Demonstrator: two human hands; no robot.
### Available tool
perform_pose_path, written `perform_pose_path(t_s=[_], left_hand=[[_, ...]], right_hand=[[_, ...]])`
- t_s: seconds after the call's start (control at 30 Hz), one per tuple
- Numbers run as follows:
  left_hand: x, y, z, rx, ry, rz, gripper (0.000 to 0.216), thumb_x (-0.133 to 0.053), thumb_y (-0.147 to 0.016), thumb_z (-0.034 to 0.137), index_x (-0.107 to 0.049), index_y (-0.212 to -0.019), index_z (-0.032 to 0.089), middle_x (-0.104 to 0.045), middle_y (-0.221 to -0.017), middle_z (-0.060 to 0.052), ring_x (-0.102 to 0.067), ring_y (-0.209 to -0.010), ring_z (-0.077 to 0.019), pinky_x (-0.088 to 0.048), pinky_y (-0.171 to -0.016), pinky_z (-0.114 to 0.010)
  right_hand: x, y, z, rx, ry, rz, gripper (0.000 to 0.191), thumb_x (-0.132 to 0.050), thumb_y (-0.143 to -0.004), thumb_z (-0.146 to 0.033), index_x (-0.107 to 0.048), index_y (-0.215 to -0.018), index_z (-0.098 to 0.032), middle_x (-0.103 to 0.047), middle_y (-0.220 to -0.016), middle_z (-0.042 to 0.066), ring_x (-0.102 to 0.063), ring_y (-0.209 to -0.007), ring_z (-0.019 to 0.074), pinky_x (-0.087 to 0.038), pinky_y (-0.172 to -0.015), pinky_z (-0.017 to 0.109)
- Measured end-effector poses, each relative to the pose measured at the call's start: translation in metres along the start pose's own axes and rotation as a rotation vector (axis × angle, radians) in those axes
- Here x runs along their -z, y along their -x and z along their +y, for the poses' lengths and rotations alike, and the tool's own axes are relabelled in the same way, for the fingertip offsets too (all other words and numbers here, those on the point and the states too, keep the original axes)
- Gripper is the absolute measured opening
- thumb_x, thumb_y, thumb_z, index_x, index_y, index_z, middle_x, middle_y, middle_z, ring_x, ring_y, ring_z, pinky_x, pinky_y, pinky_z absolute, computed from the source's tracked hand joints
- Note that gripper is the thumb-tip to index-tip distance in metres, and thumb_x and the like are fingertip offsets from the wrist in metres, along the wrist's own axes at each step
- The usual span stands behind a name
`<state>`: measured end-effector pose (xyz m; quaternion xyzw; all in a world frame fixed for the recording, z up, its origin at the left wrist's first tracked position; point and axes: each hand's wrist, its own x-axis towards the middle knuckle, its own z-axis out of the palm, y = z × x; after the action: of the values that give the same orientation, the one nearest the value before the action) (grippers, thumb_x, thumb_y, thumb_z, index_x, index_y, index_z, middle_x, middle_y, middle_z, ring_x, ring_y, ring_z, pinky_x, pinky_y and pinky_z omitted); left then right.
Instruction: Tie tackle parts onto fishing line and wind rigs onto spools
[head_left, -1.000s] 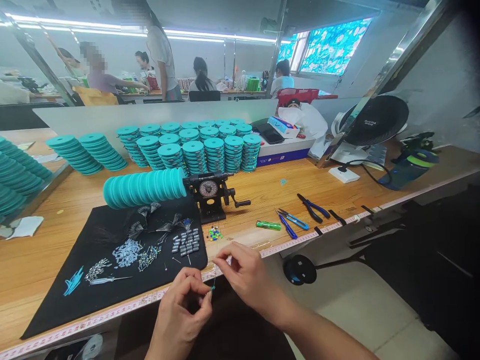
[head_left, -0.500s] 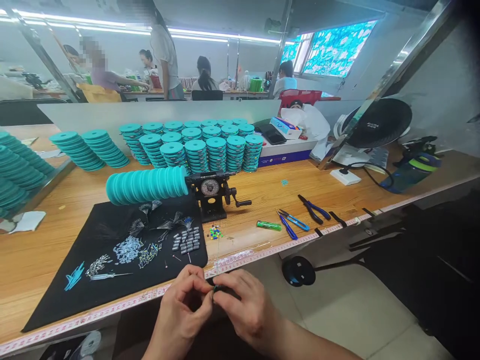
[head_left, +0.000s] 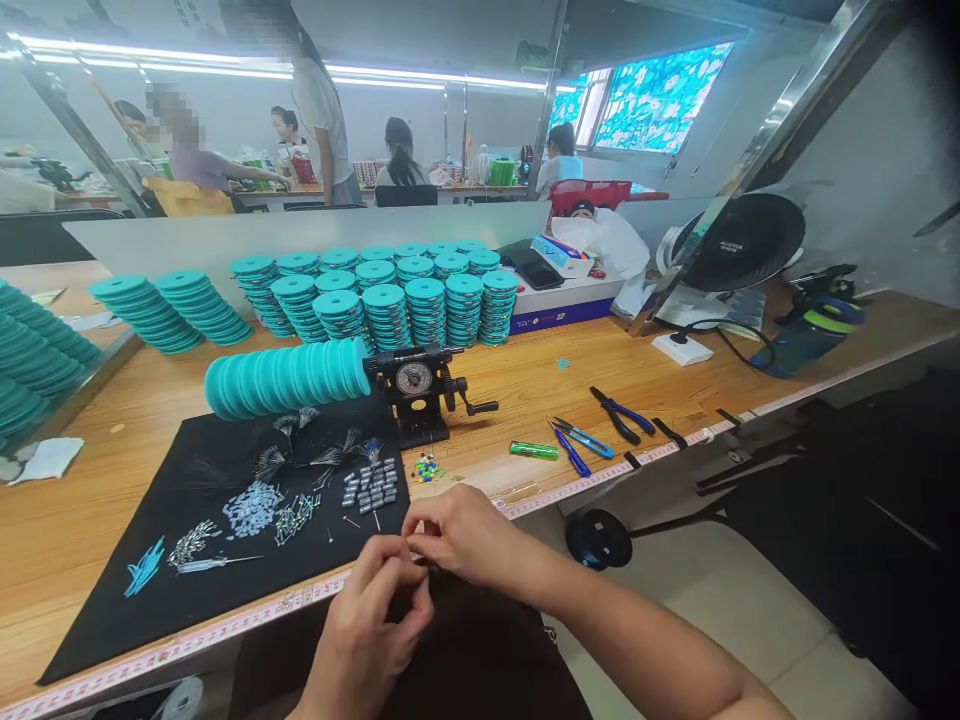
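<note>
My left hand (head_left: 367,620) and my right hand (head_left: 469,535) meet just past the bench's front edge, their fingertips pinching a tiny dark item (head_left: 421,563) that is mostly hidden. Beyond them lies a black mat (head_left: 210,510) holding bristle tufts, small grey-blue pieces (head_left: 253,510) and metal sleeves (head_left: 367,485). Coloured beads (head_left: 427,467) sit on the wood beside the mat. Farther on stands a hand-crank winder with a dial (head_left: 414,385), a row of teal foam spools (head_left: 283,378) at its left.
Many teal spool stacks (head_left: 375,290) fill the back of the wooden bench (head_left: 510,400). Pliers (head_left: 619,415), small scissors (head_left: 581,440) and a green lighter (head_left: 534,450) lie at the right. A tape measure (head_left: 600,475) runs along the edge. Co-workers sit and stand beyond a partition (head_left: 450,225).
My right hand has moved left from its position apart from my left hand, and both now pinch the item together. The view has shifted slightly.
</note>
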<state>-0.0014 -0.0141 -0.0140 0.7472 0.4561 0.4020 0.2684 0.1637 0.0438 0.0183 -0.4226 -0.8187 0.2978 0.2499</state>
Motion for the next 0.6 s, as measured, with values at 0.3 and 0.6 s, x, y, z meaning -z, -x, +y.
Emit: perform_pose_path(t_s=[0.3, 0.6], left_hand=[[-0.005, 0.010, -0.011, 0.543, 0.576, 0.045, 0.023, -0.075, -0.071, 0.034, -0.063, -0.060, 0.017, -0.055, -0.072, -0.002, -0.055, -0.076, -0.0188, -0.048, -0.070, -0.027], [0.000, -0.003, 0.003, 0.680, 0.628, -0.035, 0.037, -0.082, -0.056, 0.048, -0.065, -0.052, 0.016, -0.053, -0.069, -0.003, -0.051, -0.073, -0.0201, -0.043, -0.069, -0.029]], right_hand=[[-0.019, 0.067, -0.016, -0.409, -0.482, 0.134, 0.009, -0.072, -0.080, -0.027, -0.071, -0.078, -0.019, -0.067, -0.070, -0.002, -0.054, -0.062, 0.0112, -0.039, -0.056, 0.021], [-0.022, 0.063, -0.010, -0.426, -0.687, -0.011, 0.010, -0.068, -0.080, -0.024, -0.072, -0.078, -0.016, -0.064, -0.063, -0.002, -0.058, -0.058, 0.0112, -0.043, -0.056, 0.021]])
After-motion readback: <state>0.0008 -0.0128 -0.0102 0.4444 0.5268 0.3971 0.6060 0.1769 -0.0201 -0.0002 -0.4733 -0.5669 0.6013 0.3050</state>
